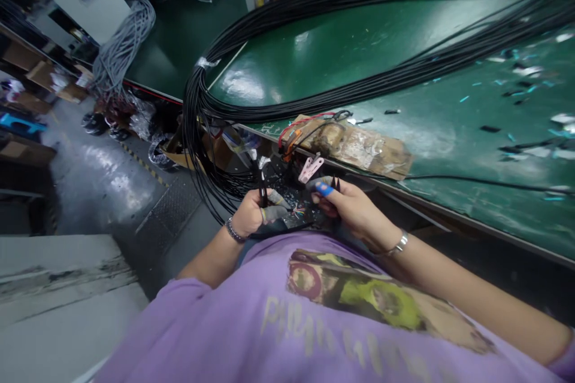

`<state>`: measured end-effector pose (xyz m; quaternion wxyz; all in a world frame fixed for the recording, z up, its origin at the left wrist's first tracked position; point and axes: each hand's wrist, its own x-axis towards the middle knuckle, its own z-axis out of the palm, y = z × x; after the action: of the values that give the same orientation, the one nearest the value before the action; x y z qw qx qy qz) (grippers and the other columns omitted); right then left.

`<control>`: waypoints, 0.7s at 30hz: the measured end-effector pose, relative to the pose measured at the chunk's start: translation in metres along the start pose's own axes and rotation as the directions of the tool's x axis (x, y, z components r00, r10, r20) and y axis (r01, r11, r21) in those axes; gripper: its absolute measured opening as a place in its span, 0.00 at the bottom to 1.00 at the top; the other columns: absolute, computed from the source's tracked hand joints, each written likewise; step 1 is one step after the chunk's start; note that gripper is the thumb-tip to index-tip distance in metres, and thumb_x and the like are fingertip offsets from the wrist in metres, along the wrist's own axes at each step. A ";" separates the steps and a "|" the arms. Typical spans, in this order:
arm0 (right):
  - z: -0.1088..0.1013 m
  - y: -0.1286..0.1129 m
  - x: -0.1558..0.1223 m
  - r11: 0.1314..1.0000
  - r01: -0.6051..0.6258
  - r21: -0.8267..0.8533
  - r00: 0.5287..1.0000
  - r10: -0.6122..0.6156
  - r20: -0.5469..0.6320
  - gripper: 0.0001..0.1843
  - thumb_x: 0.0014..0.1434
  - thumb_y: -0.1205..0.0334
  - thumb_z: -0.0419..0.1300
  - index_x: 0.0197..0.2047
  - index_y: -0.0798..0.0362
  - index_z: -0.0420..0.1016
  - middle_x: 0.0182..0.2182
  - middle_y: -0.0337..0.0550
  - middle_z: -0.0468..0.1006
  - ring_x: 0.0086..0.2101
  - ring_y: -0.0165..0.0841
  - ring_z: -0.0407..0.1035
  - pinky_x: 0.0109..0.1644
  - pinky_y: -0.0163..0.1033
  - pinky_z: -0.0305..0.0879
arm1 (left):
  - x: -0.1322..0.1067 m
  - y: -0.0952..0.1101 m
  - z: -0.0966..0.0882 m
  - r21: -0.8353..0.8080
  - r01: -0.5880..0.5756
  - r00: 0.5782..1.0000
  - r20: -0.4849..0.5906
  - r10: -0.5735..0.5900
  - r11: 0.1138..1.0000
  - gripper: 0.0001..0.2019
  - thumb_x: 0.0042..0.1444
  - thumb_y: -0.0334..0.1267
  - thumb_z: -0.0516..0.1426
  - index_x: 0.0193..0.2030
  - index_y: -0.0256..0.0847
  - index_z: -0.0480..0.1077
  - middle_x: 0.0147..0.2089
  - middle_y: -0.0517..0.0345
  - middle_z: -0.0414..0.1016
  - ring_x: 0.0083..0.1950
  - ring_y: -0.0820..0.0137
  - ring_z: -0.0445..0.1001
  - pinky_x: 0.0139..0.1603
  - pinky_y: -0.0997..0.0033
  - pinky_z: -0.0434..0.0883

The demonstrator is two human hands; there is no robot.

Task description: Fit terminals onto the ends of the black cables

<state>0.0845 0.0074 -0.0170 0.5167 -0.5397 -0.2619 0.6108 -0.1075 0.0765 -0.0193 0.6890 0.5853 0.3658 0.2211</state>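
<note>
My left hand (251,215) is closed around a thin black cable (262,187) whose stripped end shows coloured wires near my taped fingertips. My right hand (348,206) is closed on a small black cutting tool (335,184), with blue tape on one fingertip. Both hands are close together just below the bench edge, above my purple shirt. A thick bundle of black cables (197,102) loops off the green bench (359,48) and hangs down to my hands.
A taped cardboard pad (359,146) with red and black wires and a pink clip (311,169) lies on the bench edge. Cut wire scraps litter the bench at right. Grey cable coils (126,42) hang at back left. A grey floor and a white surface (58,299) are at left.
</note>
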 end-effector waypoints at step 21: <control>0.015 -0.015 0.028 0.984 0.055 0.170 0.997 -0.065 0.050 0.26 0.38 0.37 0.68 0.24 0.50 0.65 0.20 0.35 0.62 0.21 0.27 0.52 0.20 0.34 0.46 | 0.041 0.011 0.013 -0.152 -0.021 0.998 -0.067 0.011 0.988 0.22 0.30 0.50 0.69 0.23 0.35 0.67 0.15 0.67 0.63 0.14 0.82 0.57 0.13 0.80 0.48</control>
<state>0.0785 0.0410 -0.0106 0.5712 -0.4687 -0.2397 0.6298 -0.0698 0.1004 -0.0181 0.7176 0.5260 0.3657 0.2731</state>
